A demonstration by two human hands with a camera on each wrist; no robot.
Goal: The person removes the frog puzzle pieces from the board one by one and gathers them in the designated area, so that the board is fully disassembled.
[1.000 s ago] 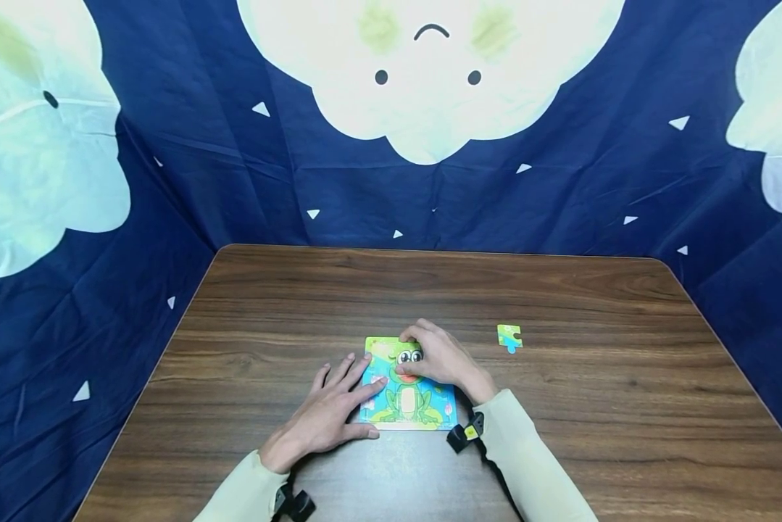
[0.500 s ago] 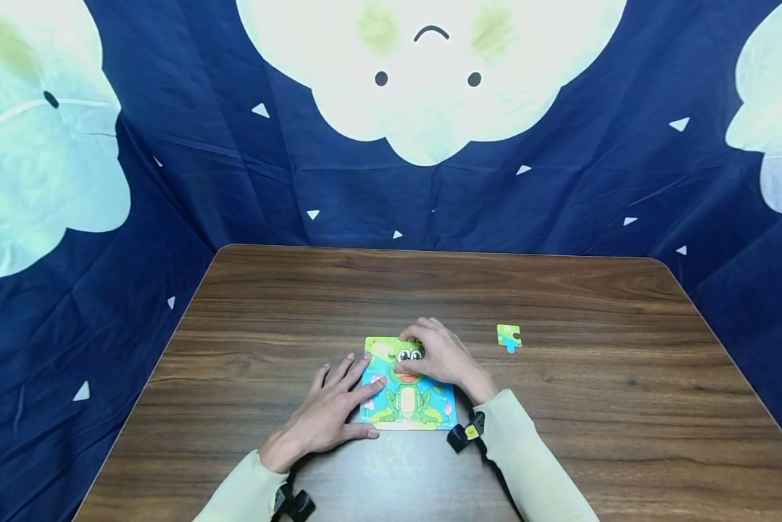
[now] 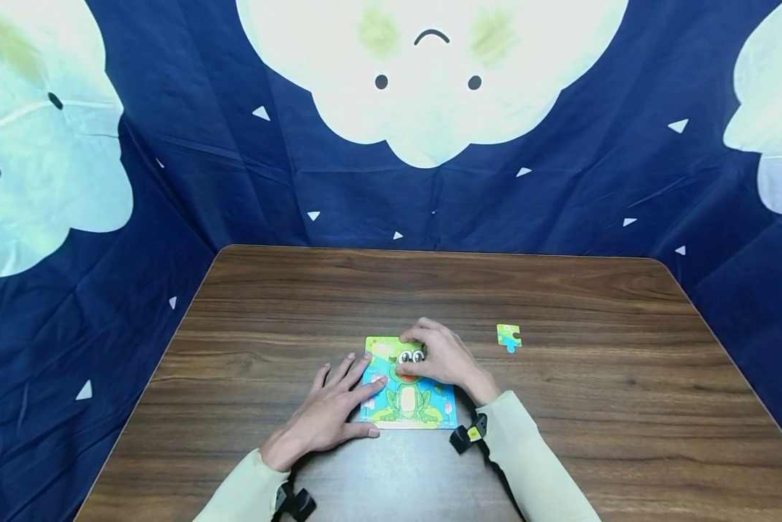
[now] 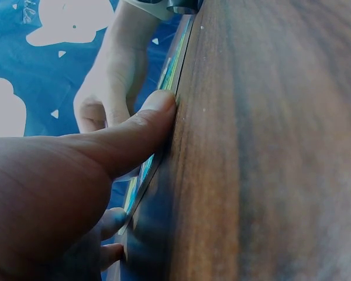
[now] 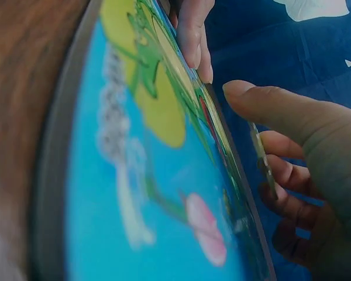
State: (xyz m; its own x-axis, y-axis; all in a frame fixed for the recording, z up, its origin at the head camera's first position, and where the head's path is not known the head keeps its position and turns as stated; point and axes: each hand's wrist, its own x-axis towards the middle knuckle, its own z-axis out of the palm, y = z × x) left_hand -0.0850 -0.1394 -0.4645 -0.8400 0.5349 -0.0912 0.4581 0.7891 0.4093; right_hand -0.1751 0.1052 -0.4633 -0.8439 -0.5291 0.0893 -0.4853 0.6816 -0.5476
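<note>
A frog jigsaw puzzle (image 3: 406, 417), on blue and green ground, lies flat on the table in the head view. My left hand (image 3: 319, 420) rests at its left side with fingers spread and straight; fingertips lie on the puzzle, and the thumb (image 4: 146, 123) is at its near edge. Over the puzzle's upper right part, my right hand (image 3: 439, 357) pinches a puzzle piece between thumb and fingers. In the right wrist view that puzzle piece (image 5: 263, 158) shows edge-on, tilted up from the board. The hand hides the puzzle's upper right corner.
One loose puzzle piece (image 3: 509, 337), green and blue, lies to the right of the puzzle on the brown wooden table (image 3: 593, 406). Behind the table hangs a dark blue cloth (image 3: 364, 181) printed with clouds. Each wrist wears a strapped black camera (image 3: 467, 433).
</note>
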